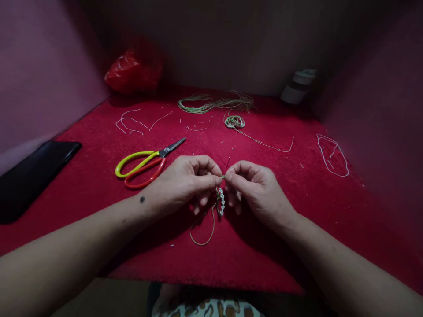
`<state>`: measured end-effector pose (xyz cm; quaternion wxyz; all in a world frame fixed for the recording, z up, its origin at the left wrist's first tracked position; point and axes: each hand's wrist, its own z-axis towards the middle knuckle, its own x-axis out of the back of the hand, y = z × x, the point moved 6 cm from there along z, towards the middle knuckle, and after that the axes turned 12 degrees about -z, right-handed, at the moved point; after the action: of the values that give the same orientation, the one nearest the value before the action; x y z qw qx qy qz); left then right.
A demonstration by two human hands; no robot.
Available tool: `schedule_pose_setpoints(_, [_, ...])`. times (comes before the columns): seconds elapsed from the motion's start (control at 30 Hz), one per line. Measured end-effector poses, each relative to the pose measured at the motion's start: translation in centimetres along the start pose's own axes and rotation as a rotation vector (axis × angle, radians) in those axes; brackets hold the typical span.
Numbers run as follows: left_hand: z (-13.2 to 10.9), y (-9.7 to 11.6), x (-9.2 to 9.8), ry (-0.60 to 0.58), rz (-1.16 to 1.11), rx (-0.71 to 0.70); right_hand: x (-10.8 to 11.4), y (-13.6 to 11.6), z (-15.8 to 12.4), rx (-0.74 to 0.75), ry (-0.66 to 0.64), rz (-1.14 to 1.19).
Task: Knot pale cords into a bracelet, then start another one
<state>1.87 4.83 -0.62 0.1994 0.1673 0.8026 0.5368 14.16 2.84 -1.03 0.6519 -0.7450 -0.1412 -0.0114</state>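
Between my two hands, above the red cloth, is a braided cord bracelet (221,202) in white and green. My left hand (194,176) pinches a small green knotted part of it between thumb and forefinger. From the other side, my right hand (248,178) pinches the same green part, its fingertips almost touching the left ones. The braided length hangs below the fingers, and a loose tan cord (211,235) loops down beside it. A thin pin (228,162) with a dark head shows just beyond my fingertips. Finger pads cover most of the knot.
Scissors (142,169) with yellow and red handles lie left of my hands. Farther back are a cord bundle (214,104), a coiled braided piece (234,122), a red plastic bag (132,72) and a bottle (298,86). A black flat case (36,178) lies left; white thread (333,155) lies right.
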Motion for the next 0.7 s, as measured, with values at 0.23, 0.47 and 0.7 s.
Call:
schedule_pose_setpoints(0.23, [-0.07,0.24,-0.11,0.033,0.056,0.027,-0.02,0.17,0.11,-0.007,-0.015,-0.003])
schedule_pose_setpoints(0.47, [-0.16,0.19,0.02,0.057,0.087,0.035,-0.16,0.47,0.16,-0.041,-0.052,0.063])
schedule_pose_setpoints(0.7, [-0.10,0.09,0.19,0.055,0.097,0.038,-0.33,0.75,0.35,-0.062,-0.054,0.080])
